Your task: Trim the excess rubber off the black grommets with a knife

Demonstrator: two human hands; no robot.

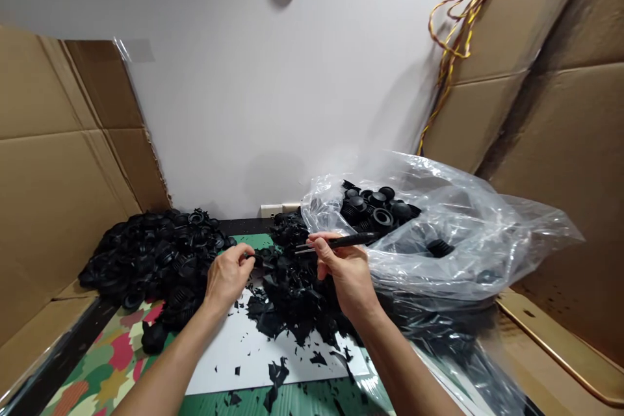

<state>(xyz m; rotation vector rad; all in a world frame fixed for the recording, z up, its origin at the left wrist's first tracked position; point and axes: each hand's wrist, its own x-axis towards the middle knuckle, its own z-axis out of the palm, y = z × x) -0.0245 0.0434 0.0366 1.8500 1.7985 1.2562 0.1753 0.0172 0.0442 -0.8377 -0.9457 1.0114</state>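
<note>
My left hand [228, 276] is closed, pinching a small black rubber part [258, 259] at its fingertips above a heap of black scraps [292, 299]. My right hand [344, 270] is closed around a black tweezer-like tool [341, 242] whose tip points left towards the part. The two hands are a short gap apart. A white sheet [253, 351] lies under the scraps.
A pile of black rubber parts [151, 253] lies at the left. A clear plastic bag [439, 234] with more such parts sits at the right. Cardboard walls [49, 175] stand on both sides, yellow cable [463, 19] hangs on the wall, and a patterned mat [107, 364] covers the table.
</note>
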